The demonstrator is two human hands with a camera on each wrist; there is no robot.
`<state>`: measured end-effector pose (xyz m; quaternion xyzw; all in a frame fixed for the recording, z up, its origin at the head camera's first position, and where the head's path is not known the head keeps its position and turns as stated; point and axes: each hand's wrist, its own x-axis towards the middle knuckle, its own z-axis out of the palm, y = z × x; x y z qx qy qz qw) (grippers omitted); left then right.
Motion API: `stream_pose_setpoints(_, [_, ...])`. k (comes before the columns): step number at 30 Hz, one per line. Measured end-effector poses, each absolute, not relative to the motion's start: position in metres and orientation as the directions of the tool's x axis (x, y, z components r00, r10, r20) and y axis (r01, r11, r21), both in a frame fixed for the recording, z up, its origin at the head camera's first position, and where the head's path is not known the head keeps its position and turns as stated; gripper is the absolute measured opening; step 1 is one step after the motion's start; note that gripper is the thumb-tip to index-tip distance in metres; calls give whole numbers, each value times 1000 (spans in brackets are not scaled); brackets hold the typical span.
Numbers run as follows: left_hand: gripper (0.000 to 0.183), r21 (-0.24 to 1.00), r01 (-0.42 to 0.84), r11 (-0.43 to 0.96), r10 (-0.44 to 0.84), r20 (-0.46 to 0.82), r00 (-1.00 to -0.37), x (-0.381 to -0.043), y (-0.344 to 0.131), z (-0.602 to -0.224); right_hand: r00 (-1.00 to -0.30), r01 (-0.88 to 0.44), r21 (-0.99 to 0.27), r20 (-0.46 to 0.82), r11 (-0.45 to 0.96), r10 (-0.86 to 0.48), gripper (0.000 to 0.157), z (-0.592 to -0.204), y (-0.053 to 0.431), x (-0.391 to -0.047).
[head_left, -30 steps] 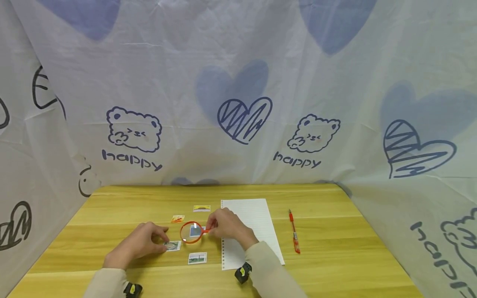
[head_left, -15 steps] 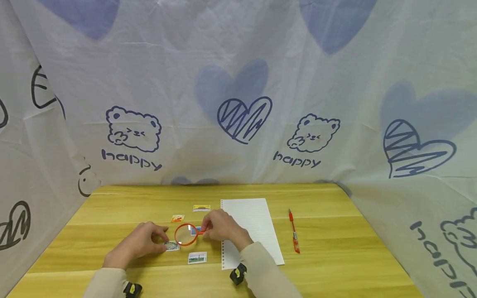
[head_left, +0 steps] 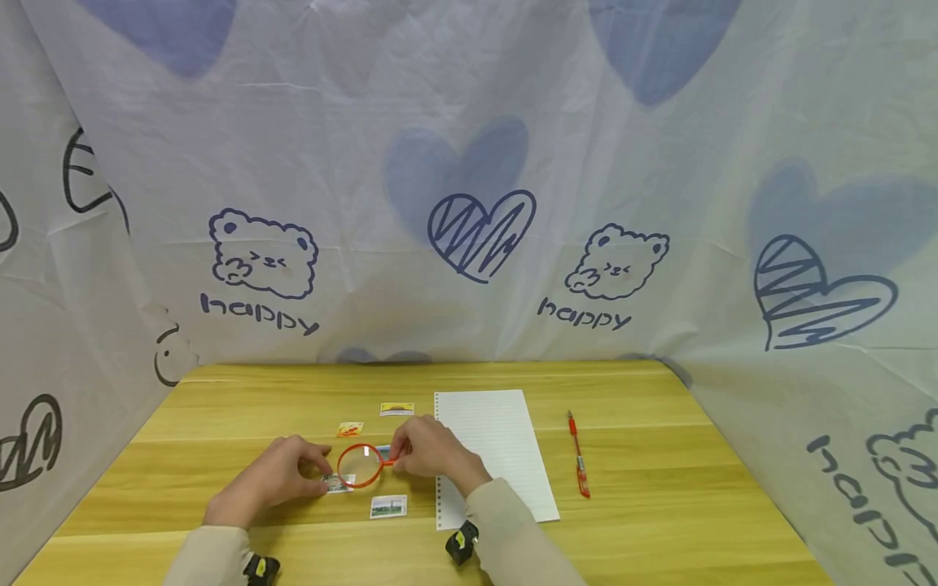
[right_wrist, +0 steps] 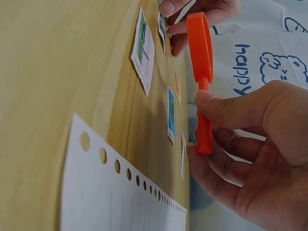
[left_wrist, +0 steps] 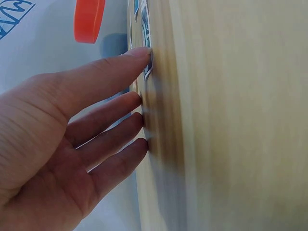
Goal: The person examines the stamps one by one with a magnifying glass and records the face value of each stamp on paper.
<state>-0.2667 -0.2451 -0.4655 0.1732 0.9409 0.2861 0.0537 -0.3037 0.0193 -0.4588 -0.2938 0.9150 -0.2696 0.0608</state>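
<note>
Leftward and slightly toward the person, the red magnifying glass [head_left: 360, 465] and the right hand [head_left: 432, 449] have shifted since the earlier head frames; the left hand [head_left: 273, 482] sits as before. From the head, the glass's long axis runs roughly sideways, lens to the left, handle to the right. Its lens now overlaps the right part of the stamp [head_left: 335, 487] at the left thumb, leaving the blue stamp [head_left: 383, 452] partly hidden behind handle and fingers. The green stamp [head_left: 388, 506] lies nearer the person.

Left wrist: the left hand is loosely spread, its thumb resting on the stamp, three other fingers reaching to the wooden table [left_wrist: 240, 125]; the index finger is hard to make out. The glass's rim is cut off at the top.

Right wrist: thumb and fingers pinch the handle, the lens end pointing up the frame, away from the palm. The ring shows nearly edge-on, held above the table. The perforated sheet [right_wrist: 115, 192] is cut off below.
</note>
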Motion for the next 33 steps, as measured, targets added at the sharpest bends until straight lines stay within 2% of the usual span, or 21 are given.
stream_pose_setpoints(7, [16,559,299,774,361,0,-933,-267,-245,-465,-821,-510,-504,44,697,-569,9,-460,16,-301])
stream_pose_setpoints(15, [14,567,287,772,358,-14,-934,-268,-244,-464,-826,-485,-543,28,685,-562,10,-460,14,-300])
stream_pose_setpoints(33, [14,559,275,782,348,-26,-937,-268,-244,-467,-824,-483,-544,16,687,-566,9,-464,11,-298])
